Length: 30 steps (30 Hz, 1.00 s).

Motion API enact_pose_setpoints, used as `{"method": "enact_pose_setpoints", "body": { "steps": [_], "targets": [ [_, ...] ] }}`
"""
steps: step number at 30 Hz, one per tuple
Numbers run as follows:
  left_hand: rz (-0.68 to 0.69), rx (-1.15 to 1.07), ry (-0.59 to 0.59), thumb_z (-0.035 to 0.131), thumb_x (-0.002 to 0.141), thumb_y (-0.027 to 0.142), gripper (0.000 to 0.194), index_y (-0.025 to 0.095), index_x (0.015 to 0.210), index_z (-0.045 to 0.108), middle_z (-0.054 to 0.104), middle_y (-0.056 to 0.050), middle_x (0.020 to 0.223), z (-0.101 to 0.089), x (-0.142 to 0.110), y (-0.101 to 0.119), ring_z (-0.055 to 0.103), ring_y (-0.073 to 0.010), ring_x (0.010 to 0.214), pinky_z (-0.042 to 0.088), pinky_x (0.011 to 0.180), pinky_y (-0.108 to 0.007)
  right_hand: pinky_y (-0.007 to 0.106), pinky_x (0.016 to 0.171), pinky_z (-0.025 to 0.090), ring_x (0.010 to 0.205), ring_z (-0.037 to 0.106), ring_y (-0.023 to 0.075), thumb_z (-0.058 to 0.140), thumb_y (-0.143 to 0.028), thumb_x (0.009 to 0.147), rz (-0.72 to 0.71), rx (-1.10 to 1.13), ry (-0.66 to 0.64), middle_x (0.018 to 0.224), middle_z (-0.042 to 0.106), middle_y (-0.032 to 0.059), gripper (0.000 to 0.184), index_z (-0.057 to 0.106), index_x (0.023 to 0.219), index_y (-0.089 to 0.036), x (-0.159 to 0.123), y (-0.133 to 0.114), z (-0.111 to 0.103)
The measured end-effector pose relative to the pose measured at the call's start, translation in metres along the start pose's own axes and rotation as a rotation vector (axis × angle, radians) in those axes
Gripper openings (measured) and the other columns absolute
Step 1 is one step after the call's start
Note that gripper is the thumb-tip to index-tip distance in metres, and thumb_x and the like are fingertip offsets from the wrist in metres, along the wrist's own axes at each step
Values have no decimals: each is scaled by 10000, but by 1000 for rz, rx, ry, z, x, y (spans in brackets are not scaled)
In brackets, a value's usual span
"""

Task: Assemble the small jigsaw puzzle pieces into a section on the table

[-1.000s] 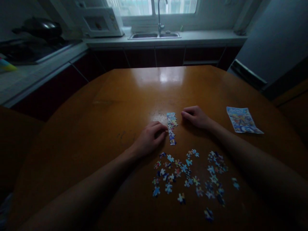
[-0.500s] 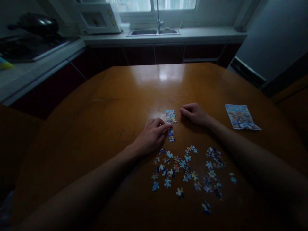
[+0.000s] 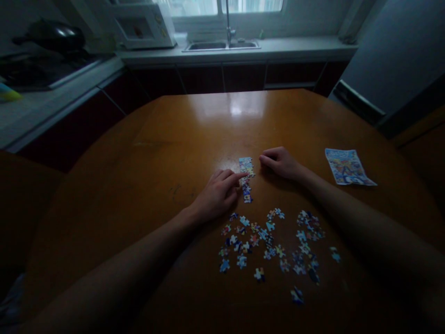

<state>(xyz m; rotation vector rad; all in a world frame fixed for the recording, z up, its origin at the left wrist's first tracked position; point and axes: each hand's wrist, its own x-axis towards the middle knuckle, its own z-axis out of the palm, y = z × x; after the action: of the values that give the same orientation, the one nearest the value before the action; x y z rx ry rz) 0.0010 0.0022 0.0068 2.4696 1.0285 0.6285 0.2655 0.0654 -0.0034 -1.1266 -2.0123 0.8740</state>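
In the head view, laying the left grip (image 3: 219, 190) half-curled beside the puzzle strip (image 3: 246, 187), pointing its index finger across the strip; being unable to tell of anything held underneath. Resting the right grip (image 3: 278, 162) loosely curled on the tabletop (image 3: 156, 139), right of the strip, hiding any contents. Showing loose pieces (image 3: 263, 234) scattered on the near side and a printed sheet (image 3: 348, 167) beyond the right forearm (image 3: 351, 211).
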Motion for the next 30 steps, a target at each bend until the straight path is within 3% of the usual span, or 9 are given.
{"method": "enact_pose_setpoints", "body": {
  "steps": [3,5,8,11,20,30],
  "targets": [
    [135,-21,27,547,922,164,263,233,1147,664,663,-54,1048,-4,-2,8,551,-208,1014,451,955,-371,258,533,320,554,434,110,528,-440,923,11,4,5,575,518,-12,407,569,625,-166,0,0,0],
    [285,-34,-33,565,925,184,177,249,1037,686,684,-38,1058,-6,-5,18,553,-204,1015,443,948,-366,256,524,309,550,431,109,529,-440,921,7,0,10,572,516,-14,404,570,627,-166,1,1,0],
    [490,-80,-190,608,912,230,177,263,1064,691,702,-31,1093,-6,-11,36,554,-218,1029,422,962,-387,252,519,304,550,426,108,536,-437,915,-4,-3,16,570,507,-18,397,576,629,-165,1,2,0],
    [564,-85,-281,608,919,259,199,272,1099,691,718,-20,1147,-5,-14,48,552,-235,1074,396,988,-410,252,524,311,548,429,107,535,-425,916,-2,10,13,576,516,-17,387,584,636,-162,1,3,1],
    [634,-93,-410,592,950,347,192,318,1089,721,711,26,1244,-5,-14,50,551,-247,1123,346,1009,-440,254,540,308,557,428,104,528,-403,912,-15,-2,7,584,512,-17,377,590,637,-152,2,2,1],
    [632,-39,-389,559,967,334,311,300,1260,656,700,-3,1289,-1,-18,51,551,-257,1167,337,1020,-443,247,551,319,569,441,100,532,-399,906,-34,-6,15,591,520,-19,374,611,647,-141,3,5,1]
  ]
}}
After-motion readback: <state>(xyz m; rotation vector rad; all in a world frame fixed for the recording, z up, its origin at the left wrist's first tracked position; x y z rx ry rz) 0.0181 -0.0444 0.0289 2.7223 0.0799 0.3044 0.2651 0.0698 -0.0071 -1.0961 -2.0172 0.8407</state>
